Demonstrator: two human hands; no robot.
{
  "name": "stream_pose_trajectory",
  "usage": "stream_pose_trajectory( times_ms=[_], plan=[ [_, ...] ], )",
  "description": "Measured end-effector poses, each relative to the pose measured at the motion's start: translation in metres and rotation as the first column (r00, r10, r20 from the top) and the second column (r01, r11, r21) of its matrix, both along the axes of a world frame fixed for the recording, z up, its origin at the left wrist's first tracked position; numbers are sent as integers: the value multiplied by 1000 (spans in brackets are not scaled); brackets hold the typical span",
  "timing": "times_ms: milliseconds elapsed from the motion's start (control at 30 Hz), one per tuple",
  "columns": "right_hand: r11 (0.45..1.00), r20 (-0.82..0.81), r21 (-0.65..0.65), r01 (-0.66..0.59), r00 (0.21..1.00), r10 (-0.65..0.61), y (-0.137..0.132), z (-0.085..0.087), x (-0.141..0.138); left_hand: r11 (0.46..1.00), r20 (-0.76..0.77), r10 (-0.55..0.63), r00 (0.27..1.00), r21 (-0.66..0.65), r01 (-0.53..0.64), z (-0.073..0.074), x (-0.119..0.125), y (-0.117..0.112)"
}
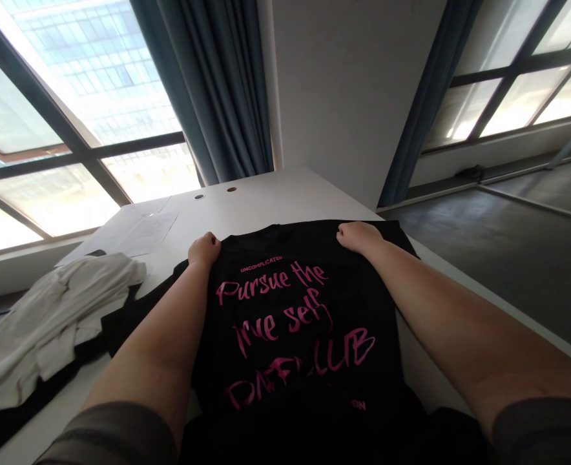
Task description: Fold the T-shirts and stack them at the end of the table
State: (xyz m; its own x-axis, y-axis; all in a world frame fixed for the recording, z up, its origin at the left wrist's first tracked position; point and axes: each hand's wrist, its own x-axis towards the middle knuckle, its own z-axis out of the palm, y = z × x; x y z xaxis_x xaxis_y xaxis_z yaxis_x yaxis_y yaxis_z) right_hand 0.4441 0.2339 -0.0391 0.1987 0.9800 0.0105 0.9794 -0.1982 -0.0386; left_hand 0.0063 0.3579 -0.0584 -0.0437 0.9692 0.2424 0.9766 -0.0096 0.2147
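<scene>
So the black fabric T-shirt with pink brush-style lettering (298,313) is stretched out between both hands, over the smooth white tabletop (295,197), with its neckline side toward the far edge. Left hand (204,248) is curled tight, pinching the shirt at its left shoulder; right hand (360,237) is also closed, pinching the top edge near the other shoulder. Most of the print sits between and below the two fists, and the right end of the shirt reaches the tabletop's right edge. Can't tell if the fabric under the fists touches the table. Over by the left edge there's a crumpled off-white cloth garment (67,307), and some thin white paper sheets (145,232) lie toward the far left corner.
</scene>
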Motion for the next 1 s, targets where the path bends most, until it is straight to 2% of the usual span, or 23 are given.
stream_pose_trajectory(
  times_ms=[200,367,533,633,733,867,1000],
  plan=[
    [999,-38,-3,34,999,-34,6,-7,6,1000,-7,-3,1000,4,3,-2,0,2],
    [992,-49,21,125,991,-124,7,-8,12,1000,-10,2,1000,6,-2,-2,0,2],
    [981,-67,-132,143,986,-152,12,-2,23,1000,-9,3,1000,3,-3,-2,0,1],
    [975,-73,-171,141,985,-155,11,4,26,1000,-11,1,1000,3,-1,-2,0,1],
    [969,-54,-171,180,980,-192,3,6,28,1000,-14,-3,1000,1,3,-1,0,1],
    [954,-20,-103,281,959,-284,-19,2,41,1000,-14,-8,1000,-5,8,0,0,0],
    [910,-40,-69,408,911,-411,-43,-2,58,1000,-3,-14,1000,-15,14,2,0,-1]
  ],
)
